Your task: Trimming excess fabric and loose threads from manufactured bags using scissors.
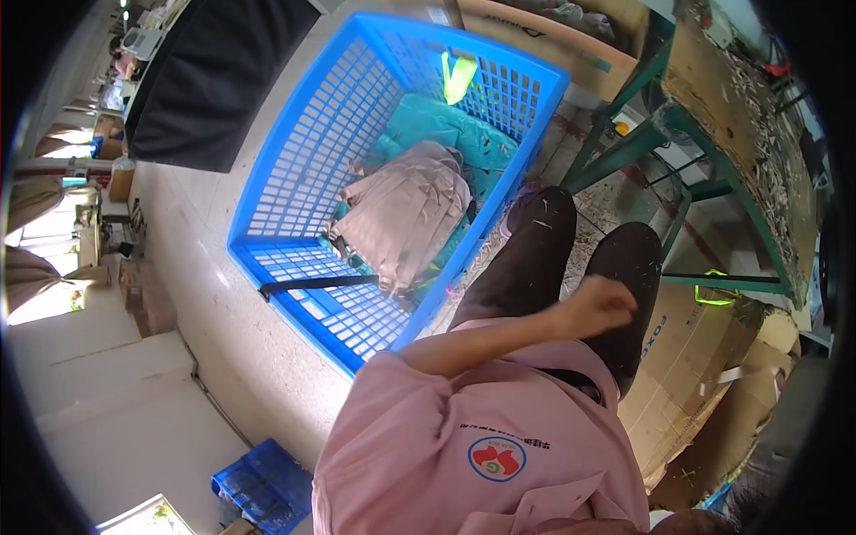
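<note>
Lying in blue basket (464, 43): tan fabric (406, 209), teal sheeting (428, 120); left hand (599, 306) blurred, fingers (619, 303) curled, hold unclear.

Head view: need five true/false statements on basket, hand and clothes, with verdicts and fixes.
1. The basket is blue. True.
2. The left hand is inside the basket. False: it is outside, seen in front of the dark trousers.
3. A beige pile lies in the basket. True.
4. A yellow-green strip shows at the basket's far wall. True.
5. The person's shirt is black. False: it is pink.
</note>
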A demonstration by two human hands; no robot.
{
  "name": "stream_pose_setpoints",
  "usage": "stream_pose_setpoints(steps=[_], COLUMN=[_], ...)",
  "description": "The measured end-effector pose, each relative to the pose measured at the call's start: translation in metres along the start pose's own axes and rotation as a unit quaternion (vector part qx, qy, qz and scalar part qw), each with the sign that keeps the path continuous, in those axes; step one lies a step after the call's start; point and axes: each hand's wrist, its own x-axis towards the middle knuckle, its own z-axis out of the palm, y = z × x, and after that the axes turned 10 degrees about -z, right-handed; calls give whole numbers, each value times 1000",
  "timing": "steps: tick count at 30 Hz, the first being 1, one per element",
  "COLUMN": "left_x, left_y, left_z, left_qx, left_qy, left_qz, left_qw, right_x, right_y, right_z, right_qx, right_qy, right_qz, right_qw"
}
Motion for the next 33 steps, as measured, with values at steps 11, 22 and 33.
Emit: stream_pose_setpoints(steps=[11,22,33], left_x=[-119,-78,29], left_y=[-144,-311,-360], left_z=[-230,-309,-417], left_qx=[-132,366,733], left_qy=[547,341,190], left_qz=[-246,-412,-286], left_qw=[789,762,587], right_x=[-59,-14,24], right_y=[-59,-163,-149], right_z=[157,217,237], right_qx=[40,393,263], right_qy=[-171,-150,-227], right_qz=[289,653,571], right_qw=[941,629,744])
